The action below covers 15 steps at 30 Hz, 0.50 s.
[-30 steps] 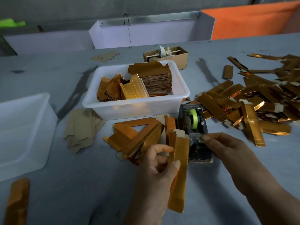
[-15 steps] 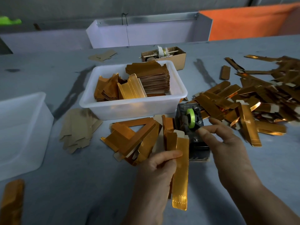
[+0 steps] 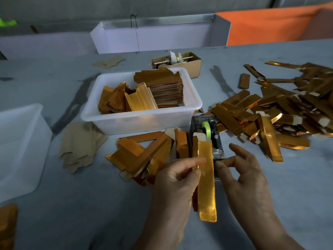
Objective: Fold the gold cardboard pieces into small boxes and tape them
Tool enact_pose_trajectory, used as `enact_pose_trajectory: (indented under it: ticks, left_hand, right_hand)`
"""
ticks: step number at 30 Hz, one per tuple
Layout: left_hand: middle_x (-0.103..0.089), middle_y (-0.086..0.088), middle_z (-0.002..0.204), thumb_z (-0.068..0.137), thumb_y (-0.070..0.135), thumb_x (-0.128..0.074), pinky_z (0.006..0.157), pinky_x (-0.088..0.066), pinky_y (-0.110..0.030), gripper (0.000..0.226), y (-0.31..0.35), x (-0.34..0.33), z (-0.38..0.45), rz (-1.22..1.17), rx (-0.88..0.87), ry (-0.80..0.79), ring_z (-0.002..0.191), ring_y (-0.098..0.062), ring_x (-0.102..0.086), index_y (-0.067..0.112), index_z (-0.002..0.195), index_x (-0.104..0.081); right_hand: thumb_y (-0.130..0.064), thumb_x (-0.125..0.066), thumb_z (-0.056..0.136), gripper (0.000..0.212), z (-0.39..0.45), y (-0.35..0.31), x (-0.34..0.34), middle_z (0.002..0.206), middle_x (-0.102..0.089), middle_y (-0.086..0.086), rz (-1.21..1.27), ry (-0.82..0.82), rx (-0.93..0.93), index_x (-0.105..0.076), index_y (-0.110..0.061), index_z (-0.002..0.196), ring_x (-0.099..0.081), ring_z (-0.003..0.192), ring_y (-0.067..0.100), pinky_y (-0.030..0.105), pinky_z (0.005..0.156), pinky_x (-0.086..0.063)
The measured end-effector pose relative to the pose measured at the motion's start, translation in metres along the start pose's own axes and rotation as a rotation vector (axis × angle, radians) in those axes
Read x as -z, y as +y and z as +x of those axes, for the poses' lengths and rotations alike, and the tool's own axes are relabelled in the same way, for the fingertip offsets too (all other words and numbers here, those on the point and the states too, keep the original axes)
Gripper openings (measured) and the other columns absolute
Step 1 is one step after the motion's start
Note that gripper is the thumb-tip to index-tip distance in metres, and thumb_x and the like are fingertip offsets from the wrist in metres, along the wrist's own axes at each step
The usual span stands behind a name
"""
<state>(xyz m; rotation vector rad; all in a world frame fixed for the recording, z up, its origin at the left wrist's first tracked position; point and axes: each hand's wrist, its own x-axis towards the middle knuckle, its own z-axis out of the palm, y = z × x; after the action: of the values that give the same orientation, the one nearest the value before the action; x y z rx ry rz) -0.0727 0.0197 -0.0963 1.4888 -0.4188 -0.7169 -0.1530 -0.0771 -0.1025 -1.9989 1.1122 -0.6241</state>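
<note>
Low and centre in the frame, left hand (image 3: 177, 175) clamped on a folded gold box (image 3: 206, 179), index finger laid across the gold face and thumb under its left edge; long axis pointing up the frame, probably to keep the seam pressed flat and turned up for taping. Just right of it, right hand (image 3: 239, 170) with thumb and forefinger drawn close together beside the box's right edge, other fingers spread above; likely carrying a strip of clear tape toward the seam, though no tape visible between the fingertips, so impossible to tell whether pinching anything.

Directly behind the box, tape dispenser (image 3: 207, 134) with its green roll, set within easy reach of the right hand. Centre left, loose heap of folded gold pieces (image 3: 142, 152) on the grey tabletop (image 3: 90, 204); right side of the frame, a wide scatter of finished gold boxes (image 3: 270, 112), apparently tossed aside once taped. Above centre, white bin (image 3: 144, 120) stocked with stacked flat blanks, placed as supply.

Front of the dispenser and its cutter hidden behind the box and fingers. Second white bin (image 3: 21, 147) cut off at the left edge, contents unseen. Contents of the small brown carton (image 3: 187, 65) beyond too small to identify. Gold object at lower left cut off by the frame.
</note>
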Motion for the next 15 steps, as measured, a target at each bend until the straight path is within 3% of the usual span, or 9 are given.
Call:
enact_pose_trajectory:
  ticks: [2, 4, 5, 7, 11, 15]
  left_hand:
    - [-0.073, 0.018, 0.09, 0.088, 0.005, -0.061, 0.064, -0.049, -0.008, 0.041, 0.003, -0.006, 0.003, -0.005, -0.037, -0.024, 0.088, 0.003, -0.067, 0.043, 0.079, -0.075]
    - [-0.073, 0.019, 0.09, 0.089, 0.004, -0.061, 0.064, -0.05, -0.009, 0.041, 0.005, -0.009, 0.005, 0.0, -0.05, -0.048, 0.088, 0.003, -0.067, 0.042, 0.079, -0.074]
    - [-0.073, 0.019, 0.09, 0.089, 0.005, -0.061, 0.064, -0.05, -0.009, 0.04, 0.005, -0.01, 0.006, 0.001, -0.048, -0.062, 0.088, 0.003, -0.067, 0.041, 0.08, -0.074]
    - [-0.072, 0.02, 0.091, 0.089, 0.007, -0.061, 0.066, -0.051, -0.009, 0.035, 0.004, -0.011, 0.007, 0.017, -0.032, -0.097, 0.089, 0.004, -0.066, 0.04, 0.084, -0.073]
    - [-0.071, 0.02, 0.094, 0.089, 0.017, -0.062, 0.066, -0.052, -0.011, 0.032, 0.001, -0.013, 0.008, 0.12, -0.008, -0.106, 0.09, 0.008, -0.064, 0.048, 0.084, -0.068]
    - [-0.068, 0.022, 0.091, 0.091, 0.023, -0.061, 0.062, -0.051, -0.008, 0.03, -0.001, -0.013, 0.009, 0.21, -0.004, -0.092, 0.087, 0.014, -0.06, 0.053, 0.087, -0.064]
  right_hand:
    - [-0.026, -0.06, 0.087, 0.018, -0.002, 0.003, -0.002, 0.147, -0.034, -0.009, -0.024, 0.018, 0.035, -0.056, -0.03, 0.07, -0.029, 0.135, 0.014, 0.026, 0.092, -0.032]
    - [-0.021, -0.059, 0.087, 0.015, -0.003, 0.007, -0.004, 0.147, -0.033, -0.009, -0.047, 0.033, 0.045, -0.057, -0.027, 0.073, -0.027, 0.135, 0.012, 0.005, 0.088, -0.025]
    - [-0.02, -0.059, 0.088, 0.015, -0.003, 0.009, -0.004, 0.147, -0.032, -0.01, -0.044, 0.03, 0.028, -0.057, -0.026, 0.074, -0.027, 0.135, 0.011, -0.002, 0.08, -0.025]
    - [-0.023, -0.058, 0.088, 0.015, -0.003, 0.013, -0.006, 0.147, -0.032, -0.011, -0.006, 0.014, -0.015, -0.057, -0.026, 0.074, -0.031, 0.133, 0.011, 0.0, 0.069, -0.027]
    - [-0.026, -0.059, 0.088, 0.009, -0.003, 0.018, -0.012, 0.141, -0.04, -0.01, 0.091, 0.024, -0.039, -0.064, -0.021, 0.082, -0.047, 0.115, 0.01, 0.015, 0.074, -0.036]
    - [-0.019, -0.061, 0.086, 0.015, 0.0, 0.021, -0.011, 0.129, -0.046, -0.009, -0.032, 0.047, 0.097, -0.067, -0.014, 0.099, -0.052, 0.098, 0.005, 0.005, 0.064, -0.037]
